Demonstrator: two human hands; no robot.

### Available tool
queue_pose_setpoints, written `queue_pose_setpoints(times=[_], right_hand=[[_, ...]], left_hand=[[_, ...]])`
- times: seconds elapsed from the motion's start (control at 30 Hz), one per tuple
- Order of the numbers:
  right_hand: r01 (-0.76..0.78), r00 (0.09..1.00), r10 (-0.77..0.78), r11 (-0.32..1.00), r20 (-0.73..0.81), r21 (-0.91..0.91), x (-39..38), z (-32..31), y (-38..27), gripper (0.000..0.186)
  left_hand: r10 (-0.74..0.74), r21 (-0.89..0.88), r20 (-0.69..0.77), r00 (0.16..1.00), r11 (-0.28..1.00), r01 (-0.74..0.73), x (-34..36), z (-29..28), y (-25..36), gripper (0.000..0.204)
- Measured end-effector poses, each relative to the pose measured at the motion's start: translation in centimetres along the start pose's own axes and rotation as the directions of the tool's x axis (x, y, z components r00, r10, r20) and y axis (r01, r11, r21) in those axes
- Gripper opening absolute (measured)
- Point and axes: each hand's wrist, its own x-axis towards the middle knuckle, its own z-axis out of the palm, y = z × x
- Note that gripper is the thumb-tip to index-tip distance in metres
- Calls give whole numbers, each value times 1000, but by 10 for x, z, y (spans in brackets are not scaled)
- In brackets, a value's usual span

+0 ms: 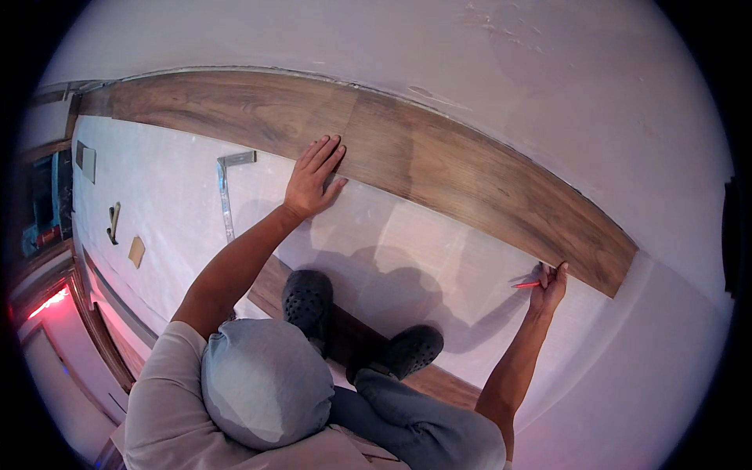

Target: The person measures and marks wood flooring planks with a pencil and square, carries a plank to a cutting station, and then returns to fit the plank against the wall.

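Observation:
Long brown wood-look floor planks (470, 172) run in a row along the foot of the wall. My left hand (316, 176) lies on the row's near edge with fingers stretched out, close to a seam between two planks. Toward the row's right end, my right hand (551, 291) is closed at the near edge of the plank, fingertips touching it. A slim red pencil (526, 286) sticks out leftward from that hand. Its fingers partly hide the pencil and the edge they touch.
A metal try square (225, 192) lies on the pale underlay (168, 204) left of my left hand. Farther left are a hammer-like tool (114, 223), a small brown offcut (136, 252) and grey pieces (88, 162). More plank (446, 385) lies around my dark clogs (307, 299).

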Motion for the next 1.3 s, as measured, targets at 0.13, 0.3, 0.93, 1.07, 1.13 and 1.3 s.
queue_pose_setpoints(times=[0.13,0.3,0.93,1.07,1.13,1.3], right_hand=[[-17,1000,17,1000,8,-16,2,-15,-2,26],[-52,999,51,988,-6,-149,-9,-26,-18,27],[52,987,-83,976,-139,-213,-20,11,-27,26],[109,986,-131,975,-103,-192,-25,17,-33,23],[148,974,-175,973,-142,-177,-26,32,-31,21],[230,963,-217,971,-158,69,-19,28,-9,18]], left_hand=[[11,33,43,999,999,-12,-3,-1,-4,66],[13,6,79,997,1000,-14,-6,0,-7,66],[62,-50,71,996,997,-58,-12,-4,-4,65],[43,-23,97,994,999,-41,-12,-4,-3,65],[41,-1,100,994,999,-41,-12,-5,-2,64],[56,8,100,993,998,-57,-13,-3,-5,64]])
